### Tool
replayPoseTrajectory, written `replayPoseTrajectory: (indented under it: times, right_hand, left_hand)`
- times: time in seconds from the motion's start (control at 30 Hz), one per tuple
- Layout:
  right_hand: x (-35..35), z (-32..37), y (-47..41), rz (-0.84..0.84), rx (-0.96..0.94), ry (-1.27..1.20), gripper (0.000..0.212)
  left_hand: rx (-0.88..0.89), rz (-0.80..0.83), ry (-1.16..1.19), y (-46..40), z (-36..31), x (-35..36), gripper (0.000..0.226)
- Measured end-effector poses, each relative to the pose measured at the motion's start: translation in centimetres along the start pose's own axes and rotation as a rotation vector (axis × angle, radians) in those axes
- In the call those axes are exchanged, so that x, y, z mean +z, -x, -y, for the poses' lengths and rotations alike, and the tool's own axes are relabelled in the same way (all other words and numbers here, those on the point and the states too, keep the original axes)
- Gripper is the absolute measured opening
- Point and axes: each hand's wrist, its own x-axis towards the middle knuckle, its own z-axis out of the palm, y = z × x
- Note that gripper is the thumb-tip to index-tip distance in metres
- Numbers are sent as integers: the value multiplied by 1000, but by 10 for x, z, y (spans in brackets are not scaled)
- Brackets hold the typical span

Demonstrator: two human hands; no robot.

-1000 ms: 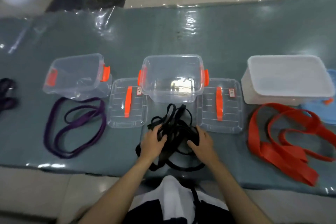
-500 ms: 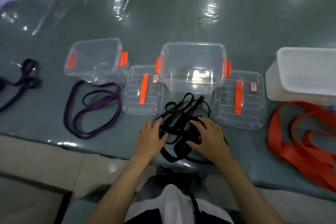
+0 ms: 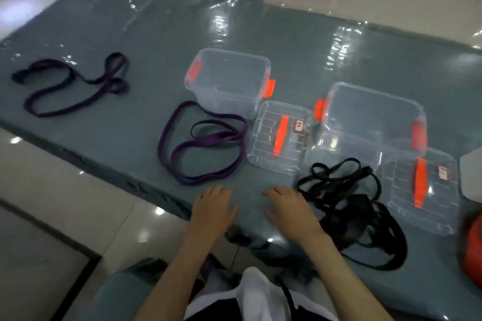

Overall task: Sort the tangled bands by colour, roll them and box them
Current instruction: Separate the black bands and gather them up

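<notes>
Both my hands, left and right, lie flat, fingers relaxed, gripping nothing on the teal tabletop, tangled black rubber bands just right.

Table: grey-green top under a clear glossy film, wrinkled, with bright glare. Boxes: clear smooth plastic, glossy, with opaque orange plastic clips. Lids: the same clear plastic, ribbed, each with an orange handle and a small paper-like label. Purple bands: flat, matt, rubbery-looking. Black bands: matt, dull. Floor: polished glossy tile.
</notes>
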Motion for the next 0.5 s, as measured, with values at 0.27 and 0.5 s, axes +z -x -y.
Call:
replayPoseTrajectory:
  times: [0.27,0.5]
  right_hand:
    - [27,164,-92,58,-128,83,44]
    - [42,260,-164,74,-229,102,38]
  left_hand:
    - [-164,-95,106,26,173,-25,43]
    - [-288,-165,200,40,270,-34,37]
